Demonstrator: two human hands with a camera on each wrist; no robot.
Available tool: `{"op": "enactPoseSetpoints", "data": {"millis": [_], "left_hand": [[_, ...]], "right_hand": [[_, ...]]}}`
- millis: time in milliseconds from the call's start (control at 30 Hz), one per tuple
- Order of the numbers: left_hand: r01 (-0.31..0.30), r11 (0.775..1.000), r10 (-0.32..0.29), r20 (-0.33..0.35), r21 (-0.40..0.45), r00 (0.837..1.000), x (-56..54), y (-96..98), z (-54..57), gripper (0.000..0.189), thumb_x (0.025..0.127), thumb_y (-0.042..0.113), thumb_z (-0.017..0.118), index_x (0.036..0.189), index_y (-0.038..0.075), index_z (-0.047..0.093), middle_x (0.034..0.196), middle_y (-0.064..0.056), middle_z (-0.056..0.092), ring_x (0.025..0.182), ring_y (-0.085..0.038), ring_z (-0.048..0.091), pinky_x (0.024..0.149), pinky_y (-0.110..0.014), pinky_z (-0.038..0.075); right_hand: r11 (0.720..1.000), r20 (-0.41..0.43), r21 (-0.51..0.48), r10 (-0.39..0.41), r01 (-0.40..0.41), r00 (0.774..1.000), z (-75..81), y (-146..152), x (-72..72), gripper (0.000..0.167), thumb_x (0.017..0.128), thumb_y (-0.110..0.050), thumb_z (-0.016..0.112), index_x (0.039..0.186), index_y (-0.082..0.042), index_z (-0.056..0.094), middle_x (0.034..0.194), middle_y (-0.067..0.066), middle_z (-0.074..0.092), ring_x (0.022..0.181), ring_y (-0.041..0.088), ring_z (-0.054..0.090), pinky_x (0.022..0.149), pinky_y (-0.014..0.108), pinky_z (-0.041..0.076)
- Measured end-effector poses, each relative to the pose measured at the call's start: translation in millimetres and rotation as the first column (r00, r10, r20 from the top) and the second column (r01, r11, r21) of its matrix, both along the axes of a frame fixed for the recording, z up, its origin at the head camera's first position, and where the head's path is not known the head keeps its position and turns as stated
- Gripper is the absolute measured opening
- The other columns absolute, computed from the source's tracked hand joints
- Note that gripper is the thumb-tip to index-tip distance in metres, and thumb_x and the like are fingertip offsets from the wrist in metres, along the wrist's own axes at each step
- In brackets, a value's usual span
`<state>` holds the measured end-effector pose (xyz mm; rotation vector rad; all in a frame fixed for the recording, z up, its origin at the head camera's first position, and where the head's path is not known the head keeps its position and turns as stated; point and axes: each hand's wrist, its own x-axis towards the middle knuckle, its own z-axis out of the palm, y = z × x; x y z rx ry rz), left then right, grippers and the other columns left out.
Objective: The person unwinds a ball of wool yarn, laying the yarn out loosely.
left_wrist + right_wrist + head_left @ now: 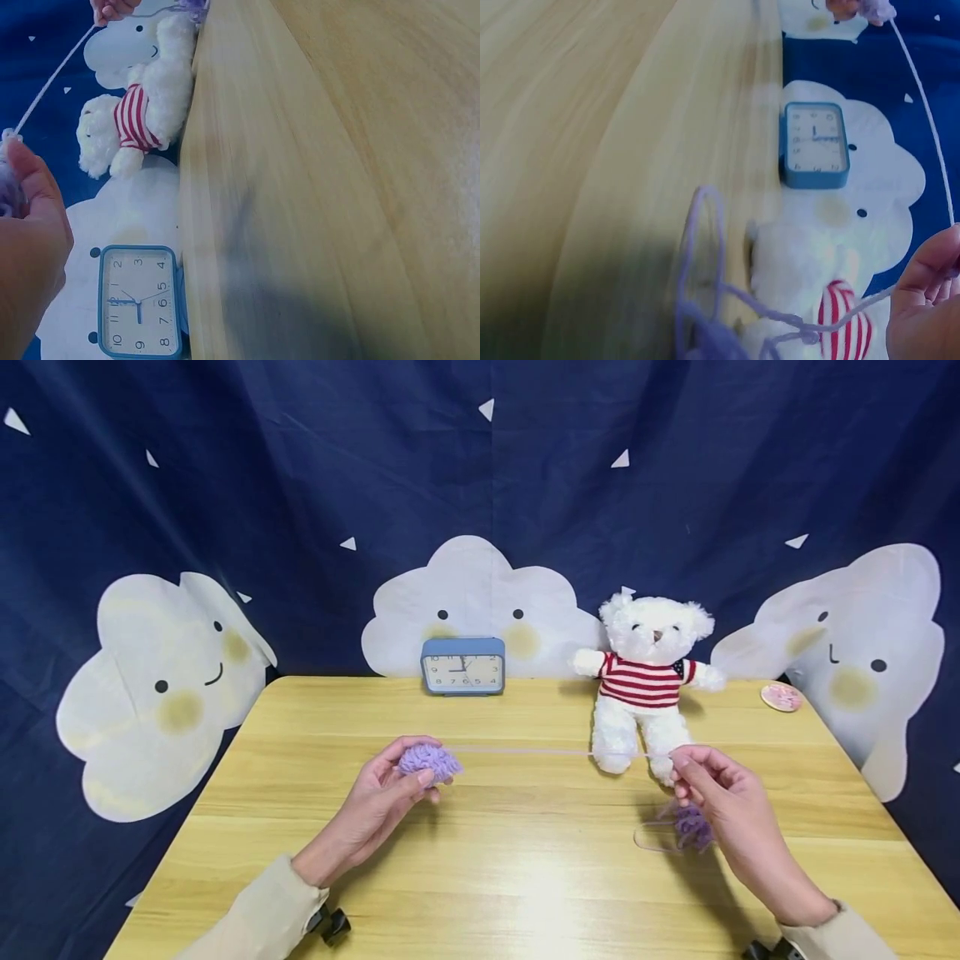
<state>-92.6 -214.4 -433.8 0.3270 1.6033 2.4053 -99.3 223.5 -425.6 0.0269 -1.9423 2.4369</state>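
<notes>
My left hand [390, 802] holds a small ball of purple yarn [431, 762] between thumb and fingers, raised over the table. From it a strand of yarn [540, 751] runs taut across to my right hand [731, 802], which pinches it between thumb and fingertips. Below the right hand, a second purple bunch of yarn [693, 827] shows with a loose loop beside it, partly hidden by the hand. In the right wrist view, slack yarn [817, 325] trails from the right hand toward this blurred bunch.
A white teddy bear [647, 685] in a red-striped shirt sits at the back right of the wooden table [480, 877]. A blue clock [462, 667] stands at the back middle. A round pink disc [781, 697] lies near the far right corner. A dark blue curtain [420, 468] hangs behind.
</notes>
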Motion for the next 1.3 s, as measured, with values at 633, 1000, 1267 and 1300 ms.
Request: {"op": "enactPoseSetpoints", "data": {"millis": [633,1000,1267,1300], "left_hand": [[-0.121,0.993,0.121,-0.007,-0.016,0.993,-0.8,-0.5,-0.7,0.045,0.109,-0.001,0.062,0.152,-0.005,0.049,0.124,-0.012,0.062,0.090,-0.016,0.063,0.068,-0.020,0.055],[-0.145,0.989,0.145,-0.010,0.006,0.989,-2.6,-0.4,-0.2,0.040,0.108,-0.002,0.063,0.147,-0.003,0.054,0.125,-0.014,0.057,0.094,-0.016,0.059,0.068,-0.019,0.053],[-0.166,0.986,0.166,-0.007,-0.006,0.986,-2.4,-0.6,0.3,0.035,0.108,-0.002,0.062,0.142,-0.001,0.055,0.122,-0.008,0.059,0.095,-0.014,0.058,0.068,-0.019,0.052],[-0.169,0.986,0.169,-0.006,-0.011,0.986,-2.4,-0.8,0.2,0.034,0.108,-0.002,0.063,0.141,-0.001,0.055,0.121,-0.008,0.060,0.094,-0.014,0.058,0.068,-0.019,0.052]], "right_hand": [[0.998,0.045,-0.009,-0.054,0.054,0.998,-21.4,50.9,2.0,0.015,0.110,-0.001,0.062,0.107,-0.005,0.076,0.088,0.001,0.071,0.073,0.009,0.064,0.061,0.017,0.055],[0.988,0.113,0.129,-0.105,0.090,0.988,-31.2,86.3,6.8,0.018,0.110,-0.007,0.066,0.102,-0.016,0.080,0.086,-0.002,0.072,0.072,0.008,0.062,0.059,0.019,0.053],[0.962,0.147,0.258,-0.133,0.092,0.980,-35.5,106.6,10.6,0.018,0.110,-0.010,0.067,0.099,-0.017,0.080,0.082,-0.005,0.068,0.070,0.008,0.059,0.057,0.020,0.050],[0.961,0.147,0.260,-0.136,0.094,0.980,-35.8,107.7,10.8,0.019,0.110,-0.010,0.067,0.098,-0.018,0.080,0.082,-0.005,0.069,0.070,0.008,0.059,0.057,0.020,0.050]]}}
